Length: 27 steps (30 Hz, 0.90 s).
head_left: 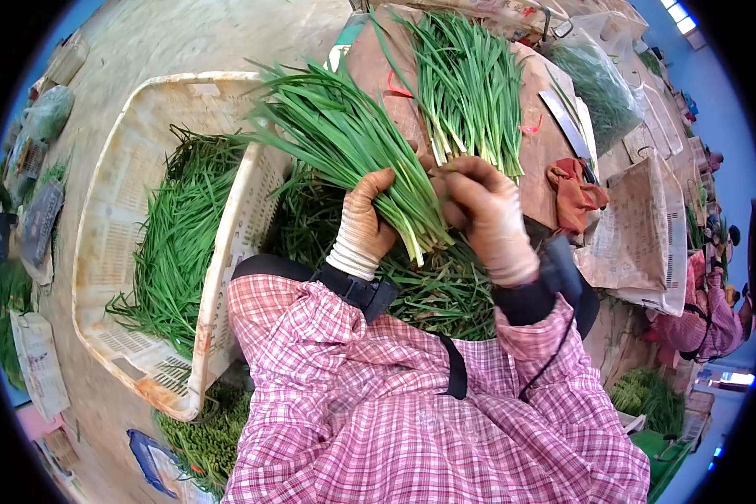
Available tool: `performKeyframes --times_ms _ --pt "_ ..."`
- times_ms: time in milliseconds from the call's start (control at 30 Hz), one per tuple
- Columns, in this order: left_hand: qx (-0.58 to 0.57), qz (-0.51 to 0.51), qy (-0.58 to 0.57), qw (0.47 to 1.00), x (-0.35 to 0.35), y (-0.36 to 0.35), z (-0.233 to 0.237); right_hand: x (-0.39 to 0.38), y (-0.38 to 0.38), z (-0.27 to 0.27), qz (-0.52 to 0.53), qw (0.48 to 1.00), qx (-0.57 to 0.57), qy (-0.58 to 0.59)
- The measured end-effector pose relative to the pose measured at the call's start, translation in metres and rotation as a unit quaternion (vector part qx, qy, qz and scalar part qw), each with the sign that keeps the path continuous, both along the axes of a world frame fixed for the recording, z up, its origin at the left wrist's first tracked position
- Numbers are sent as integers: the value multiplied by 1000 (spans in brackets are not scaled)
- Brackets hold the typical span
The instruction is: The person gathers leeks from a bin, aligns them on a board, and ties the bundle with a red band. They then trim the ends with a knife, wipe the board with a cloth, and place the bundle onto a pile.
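A bunch of long green leafy stalks (336, 126) is in my left hand (368, 210), its pale cut ends pointing down toward my lap. My left fingers wrap round the lower part. Beside those ends is my right hand (485, 206), with its fingers pinched together; what they hold, if anything, is too small to make out. Both hands wear worn, soiled gloves. Just beyond them a second green bunch (470, 84) lies on a brown board (378, 67), with red ties near it.
At the left stands a white plastic crate (160, 92) of loose greens. On the board's right are a knife (565, 124) and a red cloth (575, 195). A clear bag of greens (596, 84) is behind them. Another person (706, 315) sits far right.
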<state>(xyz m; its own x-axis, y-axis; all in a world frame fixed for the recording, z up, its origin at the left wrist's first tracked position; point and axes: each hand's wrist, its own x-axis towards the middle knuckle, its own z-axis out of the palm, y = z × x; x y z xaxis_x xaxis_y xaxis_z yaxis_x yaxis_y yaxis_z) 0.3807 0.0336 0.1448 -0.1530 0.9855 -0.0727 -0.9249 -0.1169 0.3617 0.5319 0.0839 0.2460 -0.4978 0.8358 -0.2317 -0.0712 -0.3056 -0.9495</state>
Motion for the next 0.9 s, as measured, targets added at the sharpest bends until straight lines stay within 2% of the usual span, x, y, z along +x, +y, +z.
performKeyframes --times_ms 67,100,133,167,233,267,333,400,467,500,600,633,667,733,800,833,867,900 --pt "-13 -8 -31 999 1 -6 12 38 11 5 190 971 -60 132" --pt "-11 -9 -46 999 1 -6 14 49 14 23 295 955 -9 -24" --pt "-7 -10 -60 998 0 -6 14 57 15 39 389 903 42 -179" --pt "-3 -12 -38 999 -2 -5 12 61 15 40 399 879 35 -259" --pt "2 -18 3 1000 -1 -5 7 40 13 35 221 901 233 -290" --pt "-10 4 1 1000 4 -6 5 28 8 31 120 890 323 -298" --pt "-25 51 3 998 8 0 9 1 5 21 88 874 360 -315" --pt "-40 72 11 997 8 -2 0 -18 8 0 93 858 334 -380" --pt "-48 89 -2 995 9 -5 -1 -22 7 -6 72 868 350 -346" --pt "12 50 -21 998 8 -6 13 -22 5 -8 63 873 356 -329" --pt "1 73 -5 997 8 -6 23 -18 -5 -14 -28 946 270 -179" --pt "7 74 -7 997 8 -6 22 -17 -9 -12 -39 981 177 -72" --pt "9 56 -28 998 7 -7 19 -9 -15 -3 -38 995 80 -48" --pt "18 17 -67 997 2 -6 12 12 -13 -7 -17 998 53 -4" --pt "20 20 -79 996 -1 -7 10 42 -13 -14 48 944 323 -52" --pt "7 25 -78 997 -1 -9 14 65 -10 0 142 965 172 -140" --pt "-5 31 -75 997 -1 -10 19 85 -6 15 232 947 15 -221" --pt "-2 24 -60 998 -4 -10 15 101 -4 5 285 891 104 -338"
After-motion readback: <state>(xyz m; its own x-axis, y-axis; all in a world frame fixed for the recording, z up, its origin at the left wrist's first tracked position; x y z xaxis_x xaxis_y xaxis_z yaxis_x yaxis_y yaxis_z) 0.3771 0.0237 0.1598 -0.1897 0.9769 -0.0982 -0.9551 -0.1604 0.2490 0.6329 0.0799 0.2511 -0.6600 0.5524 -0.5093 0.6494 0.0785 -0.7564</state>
